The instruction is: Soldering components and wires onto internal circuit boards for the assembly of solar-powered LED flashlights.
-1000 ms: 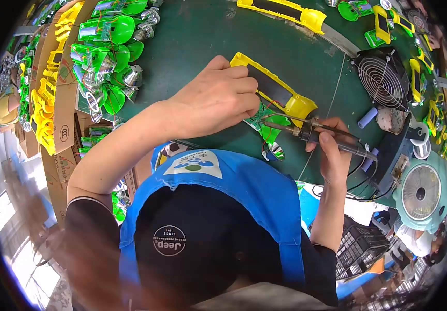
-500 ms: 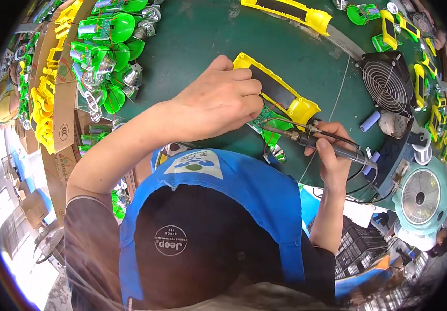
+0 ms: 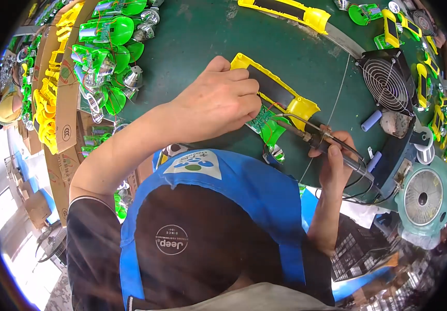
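Observation:
My left hand (image 3: 226, 98) is closed with its fingertips bent down at the circuit board (image 3: 258, 122); whatever it pinches is hidden beneath the fingers. In my right hand (image 3: 336, 153) is a soldering iron (image 3: 306, 137) with a thin metal feed tube beside it, its tip pointing left near the board. Thin red wires run from the board over a bright green lamp shell (image 3: 274, 135), with a silvery reflector (image 3: 275, 154) at its near end. Just behind lies a yellow casing (image 3: 303, 108) with a dark panel, partly covered by my left hand.
Green lamp assemblies (image 3: 110, 57) pile up at the left, beside a cardboard box (image 3: 70, 83) with yellow parts. Another yellow casing (image 3: 314, 19) lies at the far edge. On the right stand a black fan (image 3: 386, 83), a loose battery cell (image 3: 371, 120) and a pale green fan (image 3: 423, 197).
The soldering iron has shifted a little to the right, its tip drawn back from beside my left fingers. My right hand moved slightly right and nearer; my left hand stays almost in place.

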`<state>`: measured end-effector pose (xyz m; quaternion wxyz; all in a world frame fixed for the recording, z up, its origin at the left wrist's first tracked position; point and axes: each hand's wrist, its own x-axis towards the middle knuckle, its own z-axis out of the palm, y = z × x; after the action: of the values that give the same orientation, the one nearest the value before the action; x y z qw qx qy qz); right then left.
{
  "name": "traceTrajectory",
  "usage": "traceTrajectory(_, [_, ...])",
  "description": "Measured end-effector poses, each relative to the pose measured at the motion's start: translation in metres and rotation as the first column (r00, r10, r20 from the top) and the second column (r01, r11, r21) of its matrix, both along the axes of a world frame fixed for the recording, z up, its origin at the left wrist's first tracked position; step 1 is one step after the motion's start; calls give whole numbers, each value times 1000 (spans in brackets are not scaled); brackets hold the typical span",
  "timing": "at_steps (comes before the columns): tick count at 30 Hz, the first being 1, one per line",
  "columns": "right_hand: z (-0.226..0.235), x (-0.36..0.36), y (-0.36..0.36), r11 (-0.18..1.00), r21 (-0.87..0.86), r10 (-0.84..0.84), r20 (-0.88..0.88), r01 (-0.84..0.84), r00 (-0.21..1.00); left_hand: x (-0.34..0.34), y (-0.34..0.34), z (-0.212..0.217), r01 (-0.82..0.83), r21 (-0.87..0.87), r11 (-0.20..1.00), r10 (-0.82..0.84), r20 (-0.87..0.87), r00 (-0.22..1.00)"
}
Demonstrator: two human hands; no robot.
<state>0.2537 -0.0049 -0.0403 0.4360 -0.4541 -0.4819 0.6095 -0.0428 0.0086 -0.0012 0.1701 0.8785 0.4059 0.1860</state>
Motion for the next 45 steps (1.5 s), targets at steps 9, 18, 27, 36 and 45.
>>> traceTrajectory(9, [-5, 4, 2, 1000, -25, -7, -86, 5, 996, 2, 2, -1, -13, 21, 1000, 13, 2, 1000])
traceTrajectory(18, [11, 7, 6, 970, 171, -142, -168, 171, 976, -10, 28, 11, -77, -263, 962, 164, 328, 930])
traceTrajectory(27, [17, -34, 55, 818, 566, -185, 101, 96, 978, -22, 26, 14, -8, 336, 942, 4, 11, 1000])
traceTrajectory(36, [-17, -101, 167, 769, 639, -204, 266, -14, 942, -47, -28, -8, -227, 89, 970, 207, 193, 959])
traceTrajectory(45, [-28, -31, 59, 755, 637, -308, 134, 156, 942, -24, 124, 3, -499, -151, 853, 503, 493, 710])
